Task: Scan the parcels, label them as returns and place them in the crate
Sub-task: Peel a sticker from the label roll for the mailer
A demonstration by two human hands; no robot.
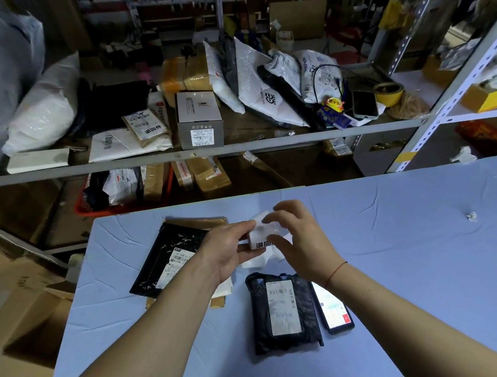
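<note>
Both hands pinched the white return label (262,242) between them, left hand (228,251) and right hand (300,240), black parcel (283,310) just below grip.

- Both forearms are bare up to the bottom edge of the view; no sleeve shows on either.
- The left hand (231,250) wears no glove, ring or watch.
- The right hand (300,242) is also ungloved.
- A thin red string bracelet (335,271) circles the right wrist.
</note>
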